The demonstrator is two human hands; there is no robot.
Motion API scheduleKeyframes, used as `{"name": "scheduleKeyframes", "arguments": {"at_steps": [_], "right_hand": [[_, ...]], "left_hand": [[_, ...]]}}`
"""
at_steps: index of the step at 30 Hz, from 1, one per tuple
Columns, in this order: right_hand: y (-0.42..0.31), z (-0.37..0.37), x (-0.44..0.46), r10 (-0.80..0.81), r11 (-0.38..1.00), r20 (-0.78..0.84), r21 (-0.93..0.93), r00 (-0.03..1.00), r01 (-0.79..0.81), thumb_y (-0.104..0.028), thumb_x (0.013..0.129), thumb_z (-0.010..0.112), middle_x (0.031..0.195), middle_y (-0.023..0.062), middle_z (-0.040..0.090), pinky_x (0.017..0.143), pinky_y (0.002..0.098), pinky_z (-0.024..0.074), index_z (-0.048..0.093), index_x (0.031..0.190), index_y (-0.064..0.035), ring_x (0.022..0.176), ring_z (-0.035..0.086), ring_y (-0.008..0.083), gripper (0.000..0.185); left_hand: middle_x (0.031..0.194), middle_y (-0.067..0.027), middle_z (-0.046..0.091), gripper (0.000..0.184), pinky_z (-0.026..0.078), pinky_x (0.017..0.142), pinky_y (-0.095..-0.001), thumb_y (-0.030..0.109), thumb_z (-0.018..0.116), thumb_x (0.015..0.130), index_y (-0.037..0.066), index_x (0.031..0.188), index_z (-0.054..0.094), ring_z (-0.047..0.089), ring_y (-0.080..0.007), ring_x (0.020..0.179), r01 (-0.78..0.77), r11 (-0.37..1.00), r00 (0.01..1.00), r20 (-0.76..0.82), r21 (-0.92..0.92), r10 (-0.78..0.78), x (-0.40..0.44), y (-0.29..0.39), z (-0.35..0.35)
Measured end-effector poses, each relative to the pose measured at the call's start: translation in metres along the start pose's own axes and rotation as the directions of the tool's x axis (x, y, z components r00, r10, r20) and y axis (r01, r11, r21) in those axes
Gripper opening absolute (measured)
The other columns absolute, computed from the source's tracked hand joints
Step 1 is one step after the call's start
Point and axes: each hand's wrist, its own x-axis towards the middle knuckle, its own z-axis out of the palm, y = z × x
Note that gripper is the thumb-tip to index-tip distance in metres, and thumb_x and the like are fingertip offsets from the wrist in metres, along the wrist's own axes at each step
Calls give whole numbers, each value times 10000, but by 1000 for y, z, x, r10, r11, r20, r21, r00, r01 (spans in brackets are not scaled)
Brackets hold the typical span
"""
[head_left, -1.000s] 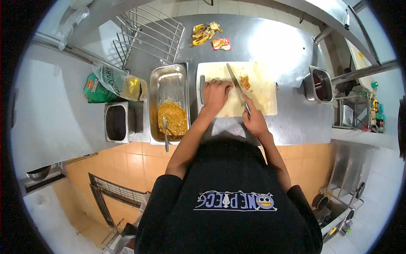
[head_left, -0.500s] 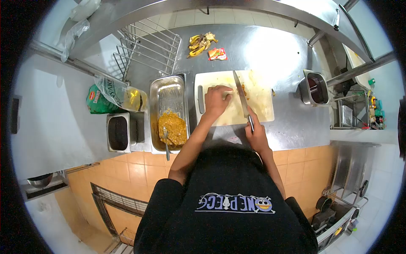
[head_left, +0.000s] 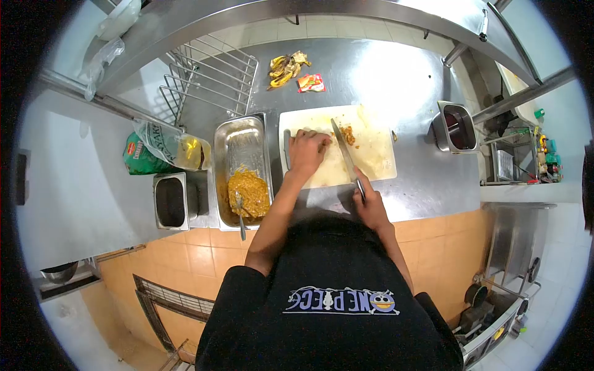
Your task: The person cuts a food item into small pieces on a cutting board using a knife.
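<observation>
A white cutting board [head_left: 377, 154] lies on the steel table. My right hand [head_left: 370, 207] is closed round the handle of a long knife [head_left: 344, 149], whose blade points away over the board. Left of the blade, my left hand [head_left: 307, 151] rests on the board with its fingers bent together; what they hold, if anything, is hidden. A small heap of chopped brown food [head_left: 348, 135] lies just right of the blade. Beside the board on the left, a long steel pan [head_left: 242, 139] holds orange-brown mash [head_left: 249, 192] and a spoon [head_left: 241, 216].
Banana peels [head_left: 286, 68] and a red packet [head_left: 311, 83] lie beyond the board. A wire rack [head_left: 213, 74], a green pouch [head_left: 143, 154] and a steel container [head_left: 171, 201] are at the left. Another container [head_left: 456, 127] stands at the right. A steel shelf [head_left: 297, 7] spans above.
The blade has swung to the left of the chopped heap, nearer my left hand. My left hand's fingers have curled in more. The whole view has shifted slightly.
</observation>
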Motion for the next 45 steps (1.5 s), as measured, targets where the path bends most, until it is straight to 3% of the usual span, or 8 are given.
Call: {"name": "scheduleKeyframes", "arguments": {"at_steps": [2,4,10,19,23,31,41,45], "right_hand": [[0,0,0,-11,1000,7,-6,1000,11,-36,1023,527,782,202,595,734,386,518,360,1644,-223,711,638,310,670],[-1,1,1,-35,999,28,-27,999,35,-40,971,560,813,206,664,743,508,547,313,1658,-232,768,691,440,755],[-2,2,3,-58,997,21,-50,998,59,-39,1004,548,800,264,634,719,457,529,367,1637,-219,728,681,428,682],[4,5,6,-112,985,19,-130,994,113,-28,993,558,824,274,661,721,513,531,365,1631,-201,774,687,477,689],[-5,2,9,-79,989,48,-124,996,84,-15,990,554,835,284,663,722,521,529,366,1630,-203,782,689,486,693],[-6,-2,15,-32,999,104,-16,994,34,-21,1000,523,842,240,585,756,410,513,376,1622,-143,758,639,376,650],[-19,-4,42,-81,991,185,-90,979,99,-65,1013,520,864,338,628,802,452,517,322,1664,-217,784,649,450,698],[-14,-1,45,-49,999,159,-8,986,51,-98,1062,505,725,224,529,724,381,474,307,1677,-236,665,538,285,661]], "left_hand": [[1050,-13,774,207,497,942,-491,271,838,827,226,1027,809,657,-297,1085,-60,998,998,-31,-22,60,-1,-6,6],[1087,-9,779,201,504,960,-484,252,827,838,227,1037,809,666,-295,1092,-73,997,995,-71,-36,70,-2,-2,0],[1110,-19,790,211,507,978,-477,225,827,842,238,1052,816,655,-296,1135,65,998,996,58,21,-66,-2,3,-5],[1034,-3,785,146,464,924,-479,241,795,843,210,983,824,638,-279,1077,-32,999,994,-105,-24,30,-10,-2,5],[1093,-35,787,200,493,958,-483,221,792,856,227,1055,816,643,-304,1138,-4,1000,999,-43,-21,3,-11,2,-1],[1031,-58,781,173,495,925,-484,226,796,850,190,1017,822,650,-302,1094,-13,1000,998,-60,-4,12,-9,2,2],[1029,-58,785,144,501,911,-479,226,807,842,203,984,813,665,-303,1066,19,1000,995,-95,2,-18,-10,1,1],[1033,-58,785,146,491,920,-489,239,809,837,217,981,807,663,-300,1079,52,999,991,-123,10,-50,-14,6,1]]}}
